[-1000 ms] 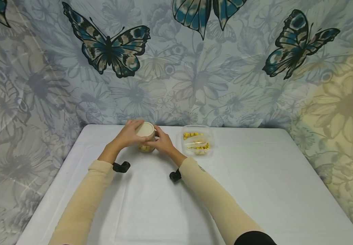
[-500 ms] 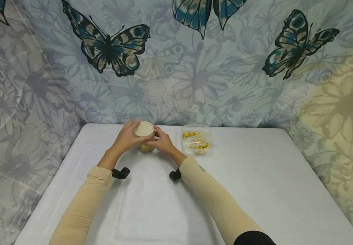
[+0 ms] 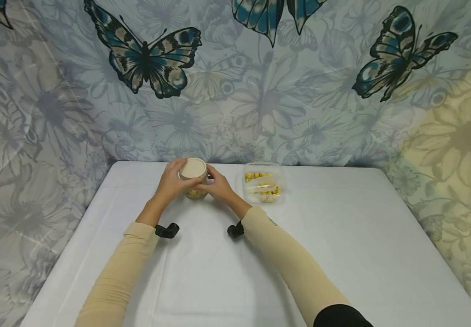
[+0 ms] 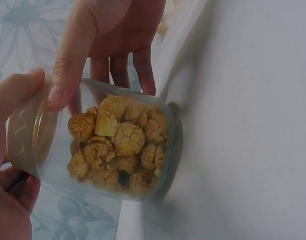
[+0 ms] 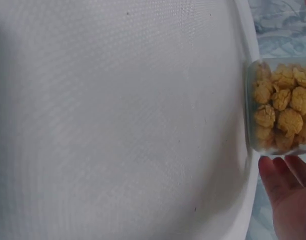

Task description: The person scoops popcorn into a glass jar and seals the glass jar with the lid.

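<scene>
A clear jar (image 4: 117,140) of caramel-coloured popcorn stands upright at the back of the table, left of the middle. Its pale lid (image 3: 194,168) sits on top. With thumb and curled fingers, my left hand (image 3: 171,184) grips the lid from the left side. From the right, my right hand (image 3: 220,188) holds the jar just below the lid. In the left wrist view its thumb (image 4: 65,75) presses near the jar's neck, the other fingers going round behind. The right wrist view shows only the jar's lower part, with the right hand's fingertips (image 5: 278,167) beside the glass.
To the right of the jar lies a clear plastic container (image 3: 280,184) with yellow pieces inside. A white cloth covers the table (image 3: 341,245). Behind the table's back edge hangs a butterfly-patterned fabric (image 3: 260,109).
The left hand's fingers have slid slightly left around the lid's edge, so more of its top shows. The right hand keeps its hold, and the jar stays in place.
</scene>
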`<state>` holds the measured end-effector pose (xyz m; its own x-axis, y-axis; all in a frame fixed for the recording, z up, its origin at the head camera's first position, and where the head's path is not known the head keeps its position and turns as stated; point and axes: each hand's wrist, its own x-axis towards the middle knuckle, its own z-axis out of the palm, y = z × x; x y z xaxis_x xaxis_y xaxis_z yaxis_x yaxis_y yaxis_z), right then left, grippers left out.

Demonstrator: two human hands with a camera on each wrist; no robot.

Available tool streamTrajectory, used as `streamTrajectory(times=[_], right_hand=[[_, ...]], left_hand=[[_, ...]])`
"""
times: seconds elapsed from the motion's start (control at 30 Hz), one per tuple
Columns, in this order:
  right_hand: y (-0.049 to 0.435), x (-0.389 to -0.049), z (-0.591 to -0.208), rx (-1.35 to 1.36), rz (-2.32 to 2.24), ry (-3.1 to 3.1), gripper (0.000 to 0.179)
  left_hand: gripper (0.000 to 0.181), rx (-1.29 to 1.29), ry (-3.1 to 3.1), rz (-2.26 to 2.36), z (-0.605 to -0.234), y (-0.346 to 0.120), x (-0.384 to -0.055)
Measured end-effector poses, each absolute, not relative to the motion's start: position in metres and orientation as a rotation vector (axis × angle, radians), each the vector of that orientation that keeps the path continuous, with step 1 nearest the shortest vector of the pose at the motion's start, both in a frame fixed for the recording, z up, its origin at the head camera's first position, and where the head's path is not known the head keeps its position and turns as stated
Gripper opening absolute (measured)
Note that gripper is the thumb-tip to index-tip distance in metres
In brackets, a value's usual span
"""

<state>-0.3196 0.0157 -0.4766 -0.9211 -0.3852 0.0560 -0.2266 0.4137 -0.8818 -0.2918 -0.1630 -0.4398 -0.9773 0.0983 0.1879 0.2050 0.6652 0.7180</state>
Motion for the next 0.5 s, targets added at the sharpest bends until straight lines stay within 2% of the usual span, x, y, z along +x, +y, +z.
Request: streamTrajectory(times=[0.2,0.5], right_hand=[[0.018,-0.316,-0.472,-0.573,-1.516,2.563,0.074],[0.026,-0.307,-0.463,-0.567,-1.482,2.577,0.070]], left_hand=[[0.089,-0.224,-2.708,-1.214,-0.443,-0.162,-0.288],[0.088,-0.254,-2.670,-1.267,-0.442,-0.162,-0.280]])
